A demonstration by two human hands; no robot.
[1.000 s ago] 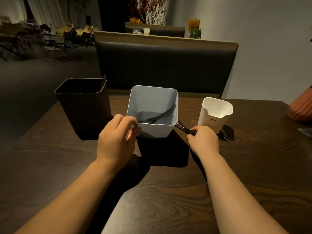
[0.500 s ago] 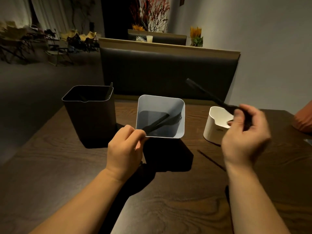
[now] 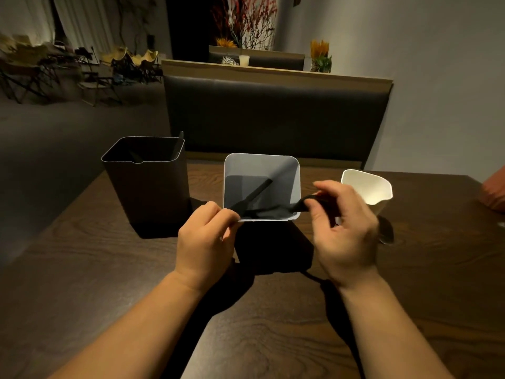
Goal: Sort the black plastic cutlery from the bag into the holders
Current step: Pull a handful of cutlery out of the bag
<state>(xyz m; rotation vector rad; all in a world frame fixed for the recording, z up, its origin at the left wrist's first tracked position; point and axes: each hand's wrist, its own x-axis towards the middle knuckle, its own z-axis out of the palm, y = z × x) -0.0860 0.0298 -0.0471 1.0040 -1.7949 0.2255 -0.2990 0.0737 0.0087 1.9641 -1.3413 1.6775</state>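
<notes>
A pale blue-grey holder [image 3: 293,184] stands mid-table, its mouth tipped toward me. One black cutlery piece [image 3: 257,191] lies slanted inside it. My left hand [image 3: 205,239] pinches the holder's near left rim. My right hand [image 3: 347,233] pinches a second black cutlery piece [image 3: 302,204] at the near right corner, its far end reaching into the holder along the near wall. A black holder [image 3: 147,187] stands to the left with a handle [image 3: 180,140] poking above its rim. A white holder [image 3: 367,187] stands to the right, partly hidden by my right hand.
A black spoon [image 3: 385,231] lies on the dark wooden table [image 3: 109,269] behind my right hand, and a thin black piece [image 3: 311,275] shows under my right wrist. A dark padded bench back [image 3: 273,116] runs behind the table. Something orange [image 3: 494,192] sits at the far right edge.
My right hand took a black piece from the table beside the white holder, lifted it high, then brought it down and left into the blue-grey holder. My left hand kept its pinch.
</notes>
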